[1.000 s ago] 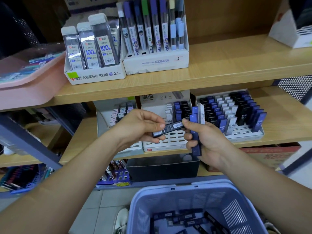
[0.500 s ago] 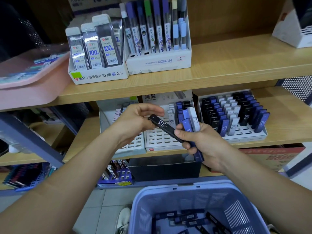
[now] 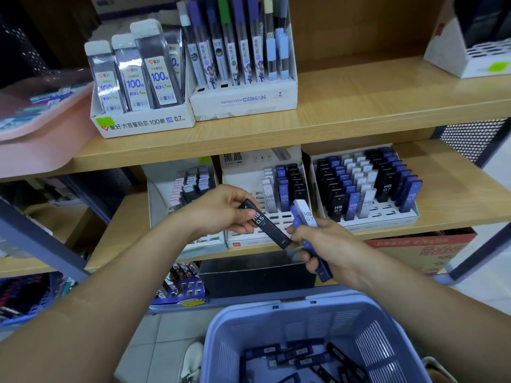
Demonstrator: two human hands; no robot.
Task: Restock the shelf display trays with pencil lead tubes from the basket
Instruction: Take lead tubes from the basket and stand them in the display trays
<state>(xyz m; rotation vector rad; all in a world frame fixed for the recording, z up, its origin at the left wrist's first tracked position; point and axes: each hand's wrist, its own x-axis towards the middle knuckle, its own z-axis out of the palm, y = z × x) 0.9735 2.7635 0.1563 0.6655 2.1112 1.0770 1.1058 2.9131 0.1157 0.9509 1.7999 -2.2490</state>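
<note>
The left hand [image 3: 221, 211] is pinching the upper end of a slim black tube [image 3: 264, 225] printed HB 0.5, likely singling it out for the 0.5 tray [image 3: 249, 242] just beyond the knuckles. The right hand [image 3: 329, 244] is gripping a bundle [image 3: 305, 214] of blue and white tubes as stock, thumb seemingly touching the black tube's lower end. The basket [image 3: 276, 307] is sitting below both wrists
</note>
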